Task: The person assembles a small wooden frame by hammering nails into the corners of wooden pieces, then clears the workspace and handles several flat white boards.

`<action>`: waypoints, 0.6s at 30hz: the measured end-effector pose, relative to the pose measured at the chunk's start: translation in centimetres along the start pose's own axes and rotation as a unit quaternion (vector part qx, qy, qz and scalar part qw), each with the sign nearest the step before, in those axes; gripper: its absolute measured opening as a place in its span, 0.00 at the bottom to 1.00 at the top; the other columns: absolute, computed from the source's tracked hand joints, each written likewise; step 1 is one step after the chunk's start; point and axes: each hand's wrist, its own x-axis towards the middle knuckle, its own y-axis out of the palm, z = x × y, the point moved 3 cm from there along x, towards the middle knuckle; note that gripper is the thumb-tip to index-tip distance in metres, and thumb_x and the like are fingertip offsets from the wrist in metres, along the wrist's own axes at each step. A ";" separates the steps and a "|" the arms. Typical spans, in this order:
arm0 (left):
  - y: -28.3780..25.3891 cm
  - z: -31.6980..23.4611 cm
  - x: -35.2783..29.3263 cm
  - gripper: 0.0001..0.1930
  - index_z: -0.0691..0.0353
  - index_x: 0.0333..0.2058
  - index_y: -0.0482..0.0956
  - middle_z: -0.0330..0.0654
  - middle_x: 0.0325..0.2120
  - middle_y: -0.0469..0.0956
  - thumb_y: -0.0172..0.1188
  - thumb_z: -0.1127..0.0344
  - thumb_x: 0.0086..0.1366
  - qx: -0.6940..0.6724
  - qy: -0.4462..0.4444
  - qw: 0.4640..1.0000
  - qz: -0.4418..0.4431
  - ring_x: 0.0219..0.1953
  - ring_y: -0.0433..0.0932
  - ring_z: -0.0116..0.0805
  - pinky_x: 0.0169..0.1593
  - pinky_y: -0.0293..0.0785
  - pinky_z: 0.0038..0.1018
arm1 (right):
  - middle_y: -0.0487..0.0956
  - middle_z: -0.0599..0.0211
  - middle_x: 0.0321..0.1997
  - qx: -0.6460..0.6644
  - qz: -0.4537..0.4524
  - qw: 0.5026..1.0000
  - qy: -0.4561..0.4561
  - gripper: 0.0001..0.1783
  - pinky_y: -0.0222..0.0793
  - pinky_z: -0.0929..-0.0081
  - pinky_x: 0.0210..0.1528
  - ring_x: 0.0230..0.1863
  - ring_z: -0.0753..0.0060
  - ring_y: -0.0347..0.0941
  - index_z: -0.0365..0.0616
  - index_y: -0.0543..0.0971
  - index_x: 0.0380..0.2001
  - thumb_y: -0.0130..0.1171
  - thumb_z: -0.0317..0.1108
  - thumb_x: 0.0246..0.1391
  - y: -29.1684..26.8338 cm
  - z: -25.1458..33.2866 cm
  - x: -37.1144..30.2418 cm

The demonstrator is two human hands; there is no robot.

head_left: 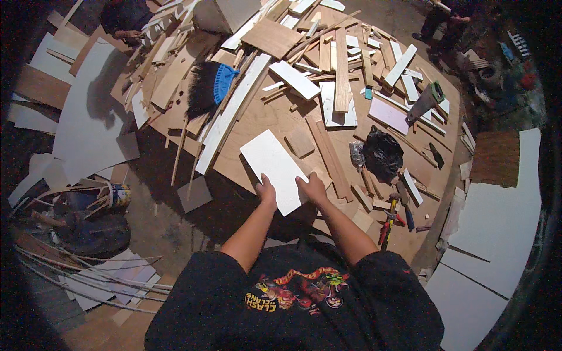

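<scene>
Between my two hands is a flat white rectangular board [272, 167], tilted a little and held over the near edge of a wooden worktable [249, 131]. My left hand [266, 191] grips its left edge, thumb on top. On the opposite edge my right hand [312, 188] has hold of it, also with the thumb on the upper face. The fingers of both hands are hidden under the board. Just beyond it lies a small square wood block [300, 142], and right of that a long brown wood strip [328, 158].
A blue-and-black broom head [219, 85], a black plastic bag [383, 155], a handsaw [426, 102] and a hammer [389, 219] lie among wood offcuts on the table. White panels [494, 234] stand at right. A bucket of sticks [117, 194] is at left. Two other people [448, 20] are at the far side.
</scene>
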 end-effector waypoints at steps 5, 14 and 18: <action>1.1 -8.6 -2.1 0.35 0.76 0.51 0.74 0.64 0.49 0.77 0.48 0.41 0.73 0.213 0.072 0.974 -0.029 0.53 0.77 0.59 0.55 0.72 0.47 | 0.79 0.36 0.49 0.131 -0.059 0.990 -0.011 0.30 0.70 0.50 0.54 0.52 0.36 0.76 0.31 0.74 0.51 0.51 0.52 0.64 4.3 -0.9 2.3; -1.4 -19.9 6.9 0.35 0.69 0.47 0.78 0.64 0.43 0.80 0.44 0.37 0.72 0.409 0.275 0.870 -0.004 0.48 0.79 0.64 0.52 0.73 0.52 | 0.81 0.42 0.46 0.066 -0.077 0.991 -0.087 0.27 0.73 0.57 0.51 0.48 0.47 0.79 0.35 0.77 0.53 0.61 0.45 0.58 5.4 6.4 3.8; -0.9 -22.1 8.5 0.35 0.69 0.52 0.76 0.63 0.43 0.81 0.42 0.37 0.73 0.485 0.327 0.810 0.039 0.48 0.79 0.63 0.53 0.73 0.52 | 0.82 0.46 0.42 0.078 -0.171 0.982 -0.014 0.26 0.75 0.57 0.47 0.43 0.49 0.80 0.36 0.78 0.50 0.66 0.43 0.53 2.9 6.4 6.0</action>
